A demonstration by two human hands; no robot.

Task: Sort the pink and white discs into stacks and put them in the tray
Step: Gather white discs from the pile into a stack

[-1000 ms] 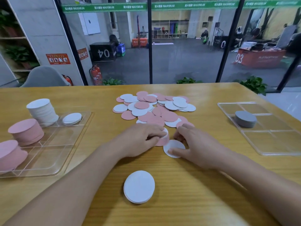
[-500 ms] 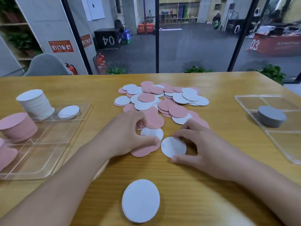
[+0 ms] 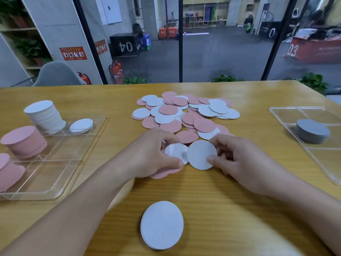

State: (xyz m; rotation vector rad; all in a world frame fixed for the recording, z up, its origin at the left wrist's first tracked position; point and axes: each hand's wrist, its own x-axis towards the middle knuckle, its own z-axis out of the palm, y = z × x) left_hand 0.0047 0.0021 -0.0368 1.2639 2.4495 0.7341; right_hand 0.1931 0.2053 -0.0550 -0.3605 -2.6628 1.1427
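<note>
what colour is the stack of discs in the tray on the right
Grey, seen in the head view: the stack of discs sits in the clear right tray.

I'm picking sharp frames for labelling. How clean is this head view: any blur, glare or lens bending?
Head view: the left forearm is smeared by motion blur, while the white disc pinched by the right hand stays fairly crisp; the wide lens stretches the near white stack into an oval; the clear tray shows faint glare along its rim; lighting is soft, shadows weak.

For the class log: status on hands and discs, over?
Left hand grips mixed discs. Right hand pinches white disc. Loose pile unsorted; nothing blocking tray.
</note>
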